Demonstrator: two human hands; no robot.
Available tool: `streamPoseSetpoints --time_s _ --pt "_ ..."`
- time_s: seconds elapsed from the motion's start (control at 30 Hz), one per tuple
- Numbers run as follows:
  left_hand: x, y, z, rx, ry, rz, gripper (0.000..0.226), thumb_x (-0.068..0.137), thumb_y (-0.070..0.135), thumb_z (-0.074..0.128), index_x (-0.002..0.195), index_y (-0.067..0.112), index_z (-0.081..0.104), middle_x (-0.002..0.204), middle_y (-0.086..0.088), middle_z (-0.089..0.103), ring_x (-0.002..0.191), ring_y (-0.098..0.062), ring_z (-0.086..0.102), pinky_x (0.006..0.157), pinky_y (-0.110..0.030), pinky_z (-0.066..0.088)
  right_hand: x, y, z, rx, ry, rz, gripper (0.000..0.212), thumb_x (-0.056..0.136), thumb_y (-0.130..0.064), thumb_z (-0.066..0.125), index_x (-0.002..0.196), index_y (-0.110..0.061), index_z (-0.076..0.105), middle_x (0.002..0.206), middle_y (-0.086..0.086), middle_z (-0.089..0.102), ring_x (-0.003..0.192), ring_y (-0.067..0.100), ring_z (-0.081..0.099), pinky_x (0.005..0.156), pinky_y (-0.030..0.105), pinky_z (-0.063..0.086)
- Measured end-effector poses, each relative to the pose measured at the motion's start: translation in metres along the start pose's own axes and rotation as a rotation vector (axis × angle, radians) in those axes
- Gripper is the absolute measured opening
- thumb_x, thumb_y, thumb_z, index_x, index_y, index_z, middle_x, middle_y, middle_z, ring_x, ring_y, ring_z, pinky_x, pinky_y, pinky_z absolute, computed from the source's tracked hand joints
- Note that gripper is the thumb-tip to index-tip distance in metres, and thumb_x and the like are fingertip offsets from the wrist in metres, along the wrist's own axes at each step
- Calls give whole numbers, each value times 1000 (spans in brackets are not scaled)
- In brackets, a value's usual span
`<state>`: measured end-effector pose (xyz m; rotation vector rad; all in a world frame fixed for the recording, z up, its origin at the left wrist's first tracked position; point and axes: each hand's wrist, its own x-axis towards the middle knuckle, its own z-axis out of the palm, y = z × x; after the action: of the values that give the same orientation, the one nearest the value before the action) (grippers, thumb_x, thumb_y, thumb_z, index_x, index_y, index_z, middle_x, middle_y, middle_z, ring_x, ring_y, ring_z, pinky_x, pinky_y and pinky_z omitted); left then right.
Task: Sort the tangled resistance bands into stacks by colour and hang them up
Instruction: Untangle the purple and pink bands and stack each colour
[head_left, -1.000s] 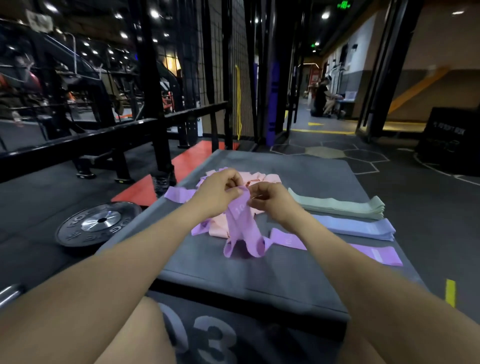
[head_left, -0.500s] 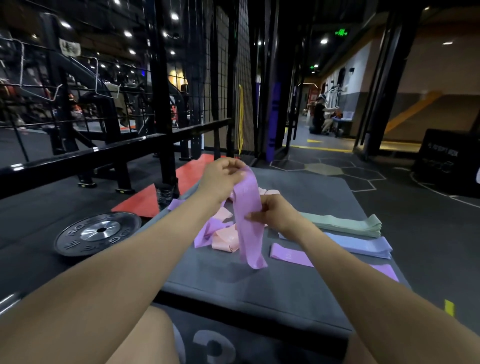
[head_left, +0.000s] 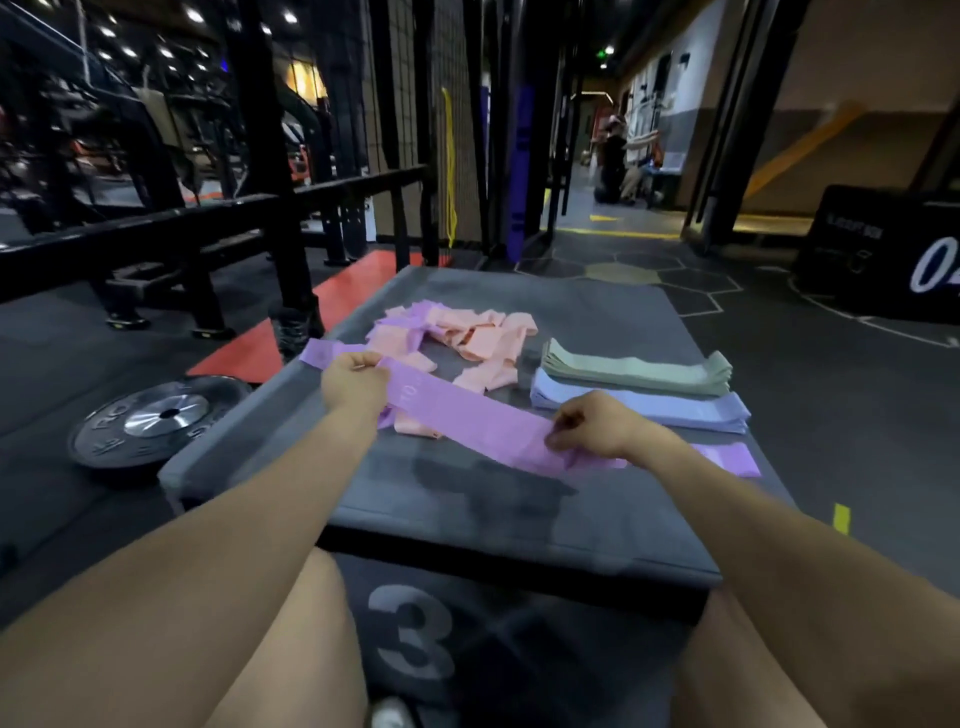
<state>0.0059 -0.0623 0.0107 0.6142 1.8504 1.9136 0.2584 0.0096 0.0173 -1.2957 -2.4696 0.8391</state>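
head | purple band (head_left: 467, 415) stretched flat between left hand (head_left: 356, 382), right hand (head_left: 592, 426)

On the grey box (head_left: 519, 499): one green stack (head_left: 636, 370), one blue stack (head_left: 641, 408), one stretched purple band (head_left: 467, 421), one tangled pink-and-purple heap (head_left: 462, 338). Beside it, one weight plate (head_left: 156, 421).

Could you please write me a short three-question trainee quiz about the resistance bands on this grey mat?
1. True or false: both hands grip one purple band stretched between them.
2. Which sorted stack lies farthest from the person? A green stack; B blue stack; C purple
3. Fill in: the unsorted pile is mostly ____ bands.

Key: 1 true, left hand and right hand each hold an end. 2 A. 3 pink.
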Motion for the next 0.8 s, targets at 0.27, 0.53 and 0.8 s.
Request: streamPoseSetpoints --time_s 0.27,0.53,0.8 --pt "-10 -55 11 638 -143 160 20 82 -4 52 95 5 64 107 -16 65 94 -31 59 80 -29 44 12 32 20 -94 -62 77 32 81 -24 70 56 -22 50 57 -9 47 57 11 40 52 22 33" --pt "-51 -57 57 736 -613 547 25 80 -6 57 96 10 67 102 -4 60 97 -19 58 87 -28 45 23 41 23 -127 -69 48 31 83 -23 66 55 -23 51 63 -3 54 65 14 46 54 21 37" --pt "-70 -76 82 851 -834 464 22 82 1 60 99 12 67 93 8 54 90 -14 57 78 -20 42 17 58 13 -114 -60 40 12 84 -25 67 81 -14 68 76 0 60 74 14 50 64 23 38"
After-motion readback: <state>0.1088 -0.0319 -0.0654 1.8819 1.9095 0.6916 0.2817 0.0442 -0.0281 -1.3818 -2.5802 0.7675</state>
